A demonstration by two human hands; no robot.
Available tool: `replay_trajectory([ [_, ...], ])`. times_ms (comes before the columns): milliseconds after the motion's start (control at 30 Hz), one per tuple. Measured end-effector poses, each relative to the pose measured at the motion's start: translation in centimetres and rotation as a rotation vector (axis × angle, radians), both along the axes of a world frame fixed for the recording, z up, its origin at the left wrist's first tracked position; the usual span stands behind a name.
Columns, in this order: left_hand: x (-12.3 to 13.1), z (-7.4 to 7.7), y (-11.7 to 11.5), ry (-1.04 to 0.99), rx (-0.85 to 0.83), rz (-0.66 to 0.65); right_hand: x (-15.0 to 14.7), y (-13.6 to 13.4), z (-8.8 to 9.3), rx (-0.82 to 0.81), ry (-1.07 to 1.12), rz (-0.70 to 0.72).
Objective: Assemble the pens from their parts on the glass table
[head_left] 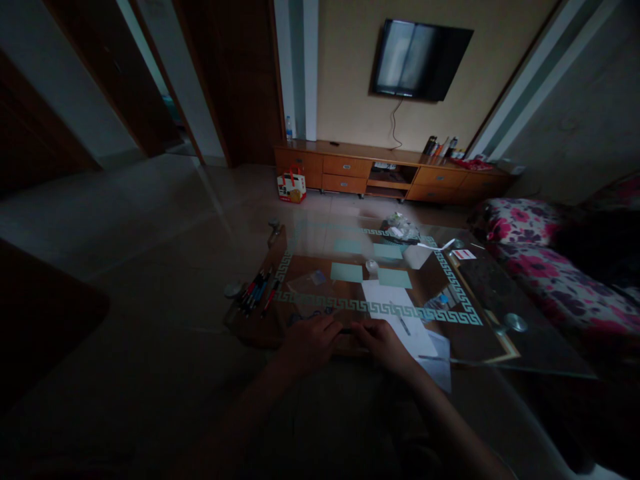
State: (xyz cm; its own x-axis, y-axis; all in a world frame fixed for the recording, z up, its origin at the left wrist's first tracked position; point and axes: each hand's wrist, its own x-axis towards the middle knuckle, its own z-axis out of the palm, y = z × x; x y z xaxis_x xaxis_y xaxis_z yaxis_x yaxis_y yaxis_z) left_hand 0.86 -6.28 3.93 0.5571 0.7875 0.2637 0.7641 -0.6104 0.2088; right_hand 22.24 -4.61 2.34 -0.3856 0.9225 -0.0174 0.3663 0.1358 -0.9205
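Over the near edge of the glass coffee table (pixel 320 297), my left hand (pixel 313 337) and my right hand (pixel 380 340) are close together. A short dark stick, pen-like in shape (pixel 346 330), spans the gap between them, pinched by the fingers of both. Dim light hides its details. To the left lies a bunch of pens (pixel 257 293) with red, blue and black parts. White paper sheets (pixel 417 333) lie just beyond my right hand, with a thin dark strip on them. A clear plastic bag (pixel 313 281) is past my left hand.
Crumpled plastic (pixel 400 228) sits at the table's far side, near a white card (pixel 463 254). A flowered sofa (pixel 555 267) stands on the right. Beyond are a low wooden TV cabinet (pixel 347 165), a red-handled carton (pixel 292 187) on the floor and a wall-mounted television (pixel 420 60).
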Motion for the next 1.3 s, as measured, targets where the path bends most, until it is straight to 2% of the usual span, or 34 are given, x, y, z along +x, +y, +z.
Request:
replay_trajectory([
  [133,0.0,0.0,0.0,0.002,0.014,0.007,0.0,0.0,0.1,-0.053,0.001,-0.027],
  [300,-0.1,0.0,0.1,-0.001,0.031,0.037,0.2,0.0,0.5,0.009,0.071,-0.035],
  [500,-0.1,0.0,0.0,0.0,0.02,0.012,0.1,0.1,0.5,0.083,0.012,0.001],
  [800,-0.2,-0.2,0.2,-0.019,0.014,0.03,0.1,-0.1,1.2,0.071,-0.004,0.006],
  [933,-0.1,-0.5,0.2,-0.039,0.003,0.048,0.2,0.0,0.7,0.071,0.0,0.004],
  [1100,0.1,-1.1,0.2,-0.076,-0.002,0.074,0.4,0.2,-0.3,-0.025,0.035,-0.053],
  [1300,0.3,-0.7,0.2,-0.107,-0.023,0.041,0.3,0.4,-0.8,-0.085,0.035,-0.101],
])
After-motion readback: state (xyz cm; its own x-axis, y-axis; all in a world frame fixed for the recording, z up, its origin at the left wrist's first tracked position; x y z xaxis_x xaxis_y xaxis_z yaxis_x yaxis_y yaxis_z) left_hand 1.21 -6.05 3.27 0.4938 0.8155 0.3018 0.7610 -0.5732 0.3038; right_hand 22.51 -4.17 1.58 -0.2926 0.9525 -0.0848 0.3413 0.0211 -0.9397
